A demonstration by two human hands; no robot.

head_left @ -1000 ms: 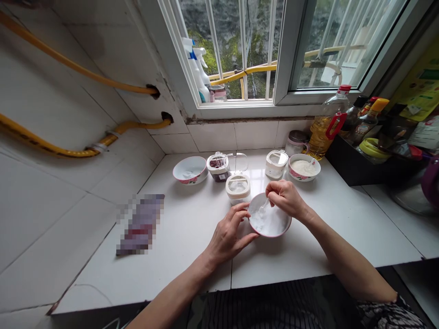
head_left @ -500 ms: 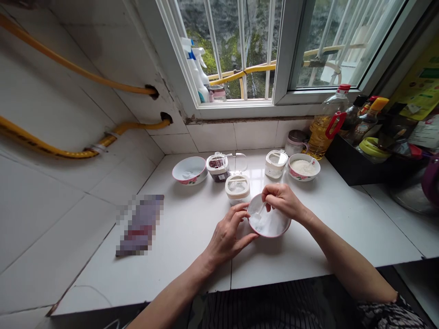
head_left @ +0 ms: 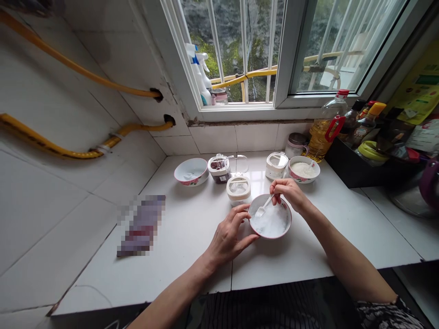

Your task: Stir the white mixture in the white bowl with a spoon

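Observation:
My right hand (head_left: pixel 287 194) pinches the handle of a small white spoon (head_left: pixel 261 211), whose scoop is over the left part of a bowl (head_left: pixel 290 221). White grains (head_left: pixel 274 223) like salt or sugar lie in this bowl. Fingers and thumb of my left hand (head_left: pixel 234 234) hold the bowl's left side. Just behind the bowl stands a clear-lidded white container (head_left: pixel 238 191). Beyond it, to the left, is a similar container (head_left: pixel 219 169) with dark red contents and its lid raised.
At the back left sits a flower-patterned bowl (head_left: pixel 191 172). Another lidded container (head_left: pixel 276 165) and a bowl of pale grains (head_left: pixel 304 170) are at the back right, near an oil bottle (head_left: pixel 322 132) and a black box of bottles (head_left: pixel 346 167). A blurred purple packet (head_left: pixel 142 226) lies left.
My right hand has shifted slightly up and right, drawing the spoon up so its scoop shows more clearly. My left hand stays on the bowl. The view has shifted a little.

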